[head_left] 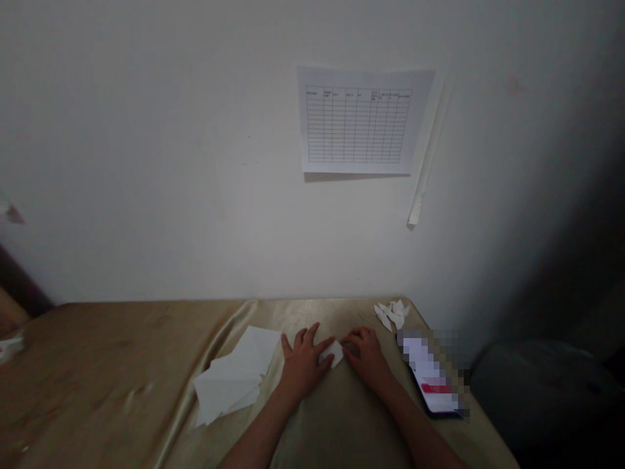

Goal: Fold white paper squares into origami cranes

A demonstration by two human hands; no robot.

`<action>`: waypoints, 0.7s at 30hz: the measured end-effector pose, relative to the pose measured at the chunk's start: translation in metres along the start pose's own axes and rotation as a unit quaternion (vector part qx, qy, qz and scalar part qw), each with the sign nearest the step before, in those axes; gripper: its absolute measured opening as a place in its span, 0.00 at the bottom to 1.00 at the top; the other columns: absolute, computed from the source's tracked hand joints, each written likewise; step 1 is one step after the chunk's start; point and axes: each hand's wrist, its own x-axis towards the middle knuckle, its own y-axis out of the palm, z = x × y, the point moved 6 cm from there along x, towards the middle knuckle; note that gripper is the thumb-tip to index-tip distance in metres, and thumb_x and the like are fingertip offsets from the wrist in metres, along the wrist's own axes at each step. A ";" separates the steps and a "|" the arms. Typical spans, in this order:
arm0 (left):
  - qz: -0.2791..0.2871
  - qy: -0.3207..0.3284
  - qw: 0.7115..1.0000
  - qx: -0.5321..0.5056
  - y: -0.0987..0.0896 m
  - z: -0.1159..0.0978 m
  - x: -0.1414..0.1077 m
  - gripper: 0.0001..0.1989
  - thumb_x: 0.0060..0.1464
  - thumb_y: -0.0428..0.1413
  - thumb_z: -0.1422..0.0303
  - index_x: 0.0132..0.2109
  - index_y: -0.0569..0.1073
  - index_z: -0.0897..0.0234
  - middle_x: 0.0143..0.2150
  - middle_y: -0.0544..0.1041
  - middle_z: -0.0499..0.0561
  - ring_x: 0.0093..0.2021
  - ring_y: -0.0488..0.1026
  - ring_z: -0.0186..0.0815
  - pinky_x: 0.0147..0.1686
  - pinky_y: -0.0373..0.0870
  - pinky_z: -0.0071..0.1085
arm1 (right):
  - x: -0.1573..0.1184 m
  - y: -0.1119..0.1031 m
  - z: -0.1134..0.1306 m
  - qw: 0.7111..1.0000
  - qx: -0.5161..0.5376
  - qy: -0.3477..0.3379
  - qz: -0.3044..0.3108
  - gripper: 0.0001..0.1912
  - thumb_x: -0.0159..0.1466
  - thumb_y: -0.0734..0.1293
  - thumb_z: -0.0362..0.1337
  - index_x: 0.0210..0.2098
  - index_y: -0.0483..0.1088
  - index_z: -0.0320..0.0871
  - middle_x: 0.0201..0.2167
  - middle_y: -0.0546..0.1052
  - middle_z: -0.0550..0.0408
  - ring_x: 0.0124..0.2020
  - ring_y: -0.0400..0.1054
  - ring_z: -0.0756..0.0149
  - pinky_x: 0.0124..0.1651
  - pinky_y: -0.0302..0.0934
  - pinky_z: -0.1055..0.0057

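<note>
A small folded piece of white paper lies on the brown cloth between my two hands. My left hand rests over its left side with the fingers spread, thumb and index finger touching the paper. At the paper's right edge is my right hand, its fingers bent and close together; the fingertips meet the paper's corner. Several overlapping white sheets lie to the left of my left hand.
White paper scraps sit near the back right corner of the cloth-covered table. A phone with a lit screen lies along the right edge. A printed table sheet and a paper strip hang on the wall.
</note>
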 end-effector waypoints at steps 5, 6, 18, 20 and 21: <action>-0.014 0.009 1.000 -0.013 -0.004 -0.002 0.000 0.21 0.59 0.56 0.52 0.59 0.69 0.31 0.71 0.59 0.47 0.67 0.57 0.53 0.63 0.33 0.73 | 0.000 -0.001 0.002 1.000 -0.005 -0.006 -0.004 0.10 0.63 0.68 0.35 0.43 0.78 0.50 0.47 0.73 0.49 0.54 0.63 0.56 0.59 0.56 0.62; -0.015 0.007 1.000 -0.014 -0.005 -0.002 0.000 0.20 0.58 0.56 0.53 0.58 0.70 0.32 0.71 0.59 0.46 0.67 0.58 0.52 0.63 0.33 0.73 | -0.001 -0.001 0.002 1.000 -0.006 -0.007 -0.004 0.10 0.63 0.68 0.35 0.43 0.78 0.50 0.47 0.73 0.49 0.54 0.63 0.56 0.59 0.57 0.62; 0.054 -0.033 0.998 -0.006 -0.012 -0.001 -0.001 0.23 0.56 0.56 0.49 0.59 0.69 0.31 0.74 0.53 0.46 0.70 0.51 0.57 0.62 0.33 0.74 | -0.004 0.002 0.010 0.999 -0.039 -0.020 0.022 0.18 0.63 0.66 0.33 0.50 0.76 0.57 0.50 0.70 0.50 0.56 0.61 0.56 0.61 0.54 0.58; 0.067 -0.038 0.997 -0.002 -0.013 -0.001 -0.002 0.25 0.55 0.56 0.47 0.60 0.69 0.31 0.74 0.52 0.46 0.71 0.49 0.58 0.62 0.33 0.74 | -0.004 0.002 0.012 0.998 -0.049 -0.019 0.028 0.19 0.63 0.67 0.34 0.52 0.75 0.58 0.51 0.70 0.50 0.56 0.61 0.56 0.62 0.54 0.58; 0.071 -0.038 0.997 -0.002 -0.014 -0.001 -0.002 0.25 0.54 0.56 0.47 0.60 0.68 0.31 0.75 0.51 0.45 0.71 0.49 0.59 0.62 0.33 0.74 | -0.005 0.002 0.013 0.998 -0.052 -0.019 0.031 0.20 0.63 0.66 0.34 0.53 0.75 0.59 0.51 0.70 0.50 0.57 0.61 0.56 0.62 0.54 0.57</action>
